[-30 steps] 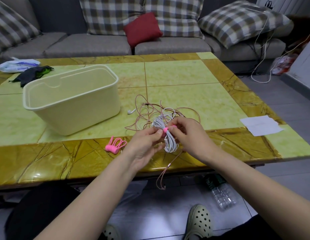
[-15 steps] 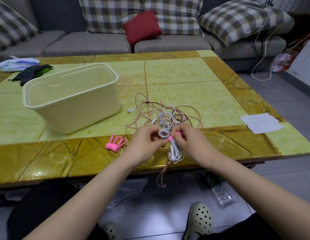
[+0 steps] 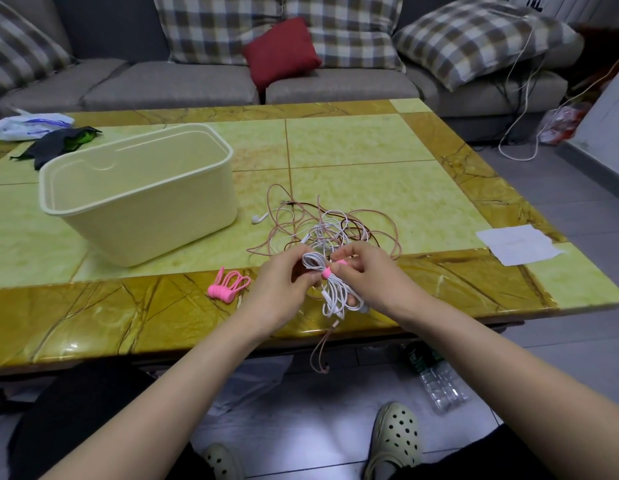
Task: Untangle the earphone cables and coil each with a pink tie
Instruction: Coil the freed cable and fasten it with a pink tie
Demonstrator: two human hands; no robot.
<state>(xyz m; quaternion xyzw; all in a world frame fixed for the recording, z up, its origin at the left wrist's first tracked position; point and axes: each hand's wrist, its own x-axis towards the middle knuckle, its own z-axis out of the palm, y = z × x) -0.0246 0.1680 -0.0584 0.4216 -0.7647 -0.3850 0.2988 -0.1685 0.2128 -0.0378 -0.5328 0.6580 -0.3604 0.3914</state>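
Note:
A coiled white earphone cable (image 3: 335, 294) hangs between my hands over the table's front edge. A pink tie (image 3: 327, 271) is wrapped round its middle. My left hand (image 3: 283, 285) pinches the coil's upper loops. My right hand (image 3: 366, 275) pinches the pink tie's end and holds the coil's lower part. Behind them lies a tangle of rose-gold and white earphone cables (image 3: 321, 226) on the table, with one rose-gold strand (image 3: 318, 351) dangling over the edge. A bunch of spare pink ties (image 3: 226, 288) lies to the left.
A cream plastic bin (image 3: 138, 199) stands at the left on the yellow-green marble table (image 3: 370, 161). A white paper (image 3: 519, 244) lies at the right edge. Dark cloth (image 3: 58, 143) and a plastic bag (image 3: 27, 124) are far left. A sofa with cushions stands behind; a bottle (image 3: 436, 382) lies on the floor.
The pink tie has come to sit round the middle of the white coil. Both hands have shifted slightly while working it, and the coil hangs a little lower.

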